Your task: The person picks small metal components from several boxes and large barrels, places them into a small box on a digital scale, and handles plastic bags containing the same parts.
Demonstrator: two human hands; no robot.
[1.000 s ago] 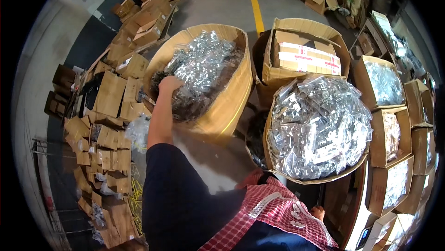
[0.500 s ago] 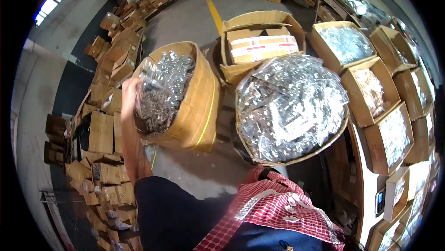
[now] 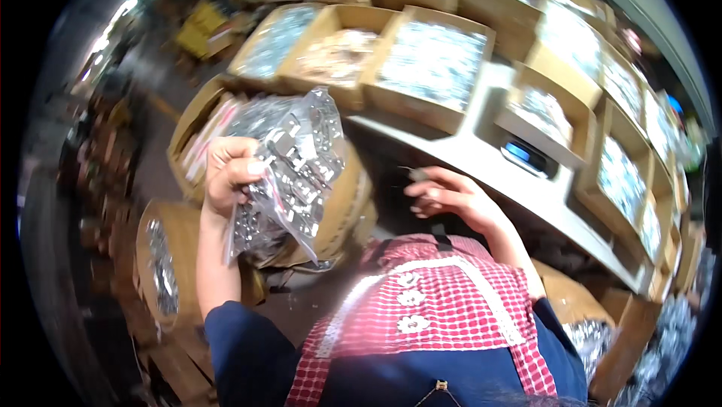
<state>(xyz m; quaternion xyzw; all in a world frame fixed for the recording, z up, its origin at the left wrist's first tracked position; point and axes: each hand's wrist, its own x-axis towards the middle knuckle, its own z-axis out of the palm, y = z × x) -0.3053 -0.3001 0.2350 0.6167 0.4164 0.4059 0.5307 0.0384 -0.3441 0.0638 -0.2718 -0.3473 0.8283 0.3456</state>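
My left hand (image 3: 228, 175) is closed on the gathered top of a clear zip bag (image 3: 299, 170) filled with shiny metal clip-like parts. The bag hangs tilted over a big round carton (image 3: 342, 219), whose own bagged contents it partly covers. In front of the bench edge, my right hand (image 3: 460, 198) is raised with its fingers curled. A small greyish piece (image 3: 415, 175) shows at its fingertips; blur hides exactly what it is.
Along a white bench (image 3: 451, 153) stand several open cardboard boxes (image 3: 432, 69) of bagged parts. A small device with a lit blue screen (image 3: 526, 157) lies near the bench edge. Another carton of metal parts (image 3: 162, 264) stands at lower left.
My view has swung right toward the bench. My left hand has left the left carton and now holds the filled bag up. My right hand has come into view.
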